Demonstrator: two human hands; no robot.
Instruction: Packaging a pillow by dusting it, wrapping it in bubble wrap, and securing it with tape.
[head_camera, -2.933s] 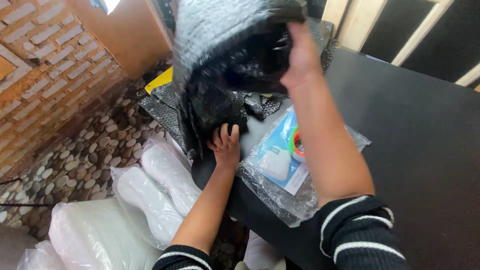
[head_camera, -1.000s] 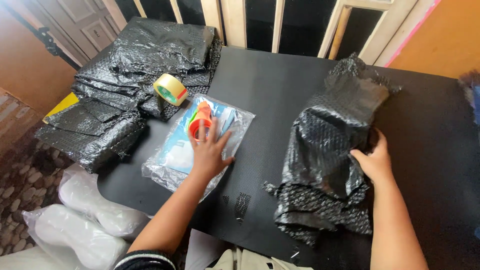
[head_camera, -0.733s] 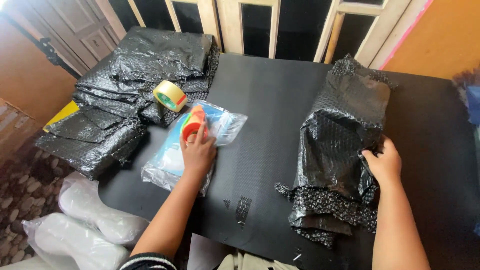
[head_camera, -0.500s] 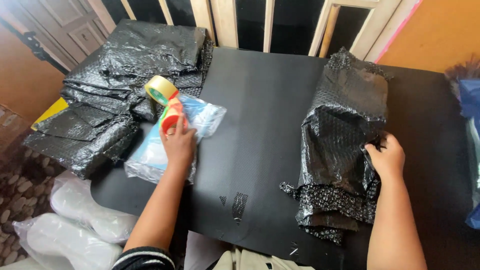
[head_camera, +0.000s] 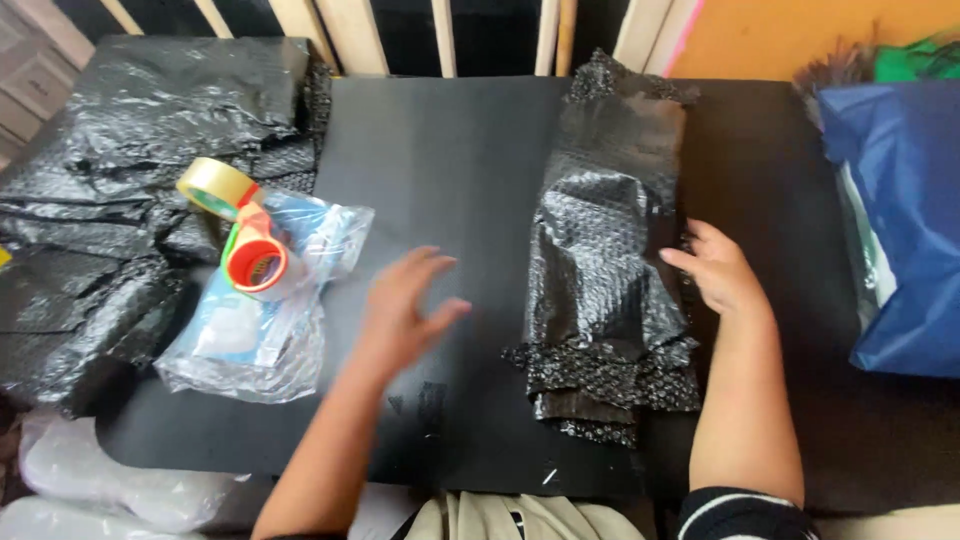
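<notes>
Now | left hand (head_camera: 405, 305) grip spread, empty | right hand (head_camera: 720, 272) grip open, touching black bubble wrap (head_camera: 605, 270)

crumpled black bubble wrap (head_camera: 610, 270) lies lengthwise on the black table (head_camera: 440, 140).

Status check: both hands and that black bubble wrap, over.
Left hand open, blurred, over bare table. Right hand open, at black bubble wrap edge. Nothing between them.

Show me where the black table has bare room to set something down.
Bare black tabletop runs between the clear plastic packet under the orange tape dispenser and the crumpled black bubble wrap sheet; the left hand hovers over its near part. A narrower strip lies between the right hand and the blue bag. The left side, with stacked black bubble wrap, is crowded.
</notes>
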